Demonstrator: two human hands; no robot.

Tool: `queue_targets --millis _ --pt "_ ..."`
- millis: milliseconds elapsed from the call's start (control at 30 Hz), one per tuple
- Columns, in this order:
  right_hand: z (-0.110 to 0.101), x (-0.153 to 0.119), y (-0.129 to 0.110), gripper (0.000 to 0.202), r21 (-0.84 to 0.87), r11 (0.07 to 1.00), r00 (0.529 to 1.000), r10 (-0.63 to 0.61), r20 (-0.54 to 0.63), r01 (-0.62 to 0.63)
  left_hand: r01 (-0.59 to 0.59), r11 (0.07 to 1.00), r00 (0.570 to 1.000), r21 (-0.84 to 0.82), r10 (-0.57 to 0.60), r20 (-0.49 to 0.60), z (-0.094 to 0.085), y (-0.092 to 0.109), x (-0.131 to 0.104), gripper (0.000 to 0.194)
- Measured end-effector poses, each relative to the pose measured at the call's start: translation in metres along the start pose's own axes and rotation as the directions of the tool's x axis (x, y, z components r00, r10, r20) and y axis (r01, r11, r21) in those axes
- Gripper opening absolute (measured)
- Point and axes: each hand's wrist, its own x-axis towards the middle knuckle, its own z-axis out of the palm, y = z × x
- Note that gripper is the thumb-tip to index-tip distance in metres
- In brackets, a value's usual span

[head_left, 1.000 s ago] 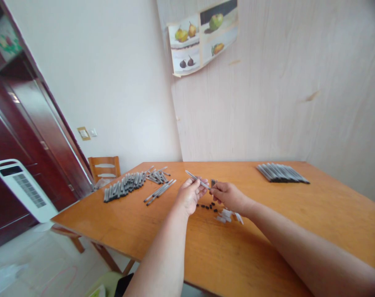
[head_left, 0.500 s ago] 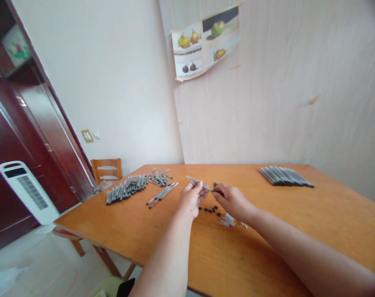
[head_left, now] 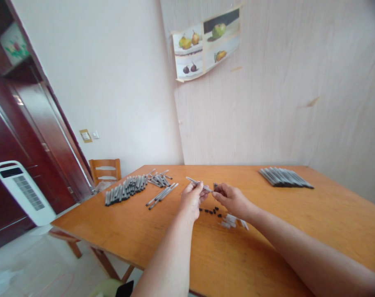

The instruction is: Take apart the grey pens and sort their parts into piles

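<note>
My left hand (head_left: 192, 199) is closed round a grey pen barrel (head_left: 193, 180) that slants down to the right. The fingertips of my right hand (head_left: 230, 199) are pinched at the barrel's lower right end; whatever small part they hold is hidden. Several small black plugs (head_left: 211, 212) lie on the table just below my hands. Beside my right wrist is a loose group of clear caps (head_left: 230, 220). Left of my hands lie a few loose pens (head_left: 162, 195).
The wooden table (head_left: 162, 239) bears a long row of pens (head_left: 127, 189) and a small pile (head_left: 159, 179) at the left, and a neat pen stack (head_left: 284, 177) at the back right. A chair (head_left: 105, 170) and a white fan (head_left: 25, 192) stand beyond the left edge.
The view has shifted slightly. My hands stay together at the pen barrel, with my right fingertips turned a little; the things on the table look the same.
</note>
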Motion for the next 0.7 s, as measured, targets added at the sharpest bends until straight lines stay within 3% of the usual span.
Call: queue_targets --millis 100,267,433,600,700 --pt "-0.0007 -0.0005 -0.0012 0.03 0.038 0.998 0.996 0.052 0.078 -0.055 0.004 1.0 1.0 0.007 -0.004 -0.001 0.001 0.0 -0.0008 0.024" --pt "-0.0011 0.0007 0.0004 0.018 -0.002 1.0 0.999 0.007 -0.046 -0.007 -0.008 1.0 1.0 0.029 0.009 -0.014 0.0022 -0.0002 -0.0021 0.022" --pt "-0.0019 0.0003 0.0017 0.028 0.0 0.998 0.995 0.059 0.083 -0.059 -0.007 1.0 1.0 0.028 0.007 -0.02 0.0029 0.0006 -0.0027 0.023" --pt "-0.0012 -0.0002 -0.0002 0.02 0.023 0.999 1.0 0.023 -0.016 -0.023 -0.01 0.999 1.0 0.046 0.012 -0.027 0.0032 0.0001 -0.0023 0.026" --pt "-0.0003 -0.0001 0.001 0.029 0.053 0.997 0.996 0.06 0.067 -0.064 -0.007 0.998 0.999 0.057 0.009 -0.032 0.0032 -0.0008 -0.0021 0.027"
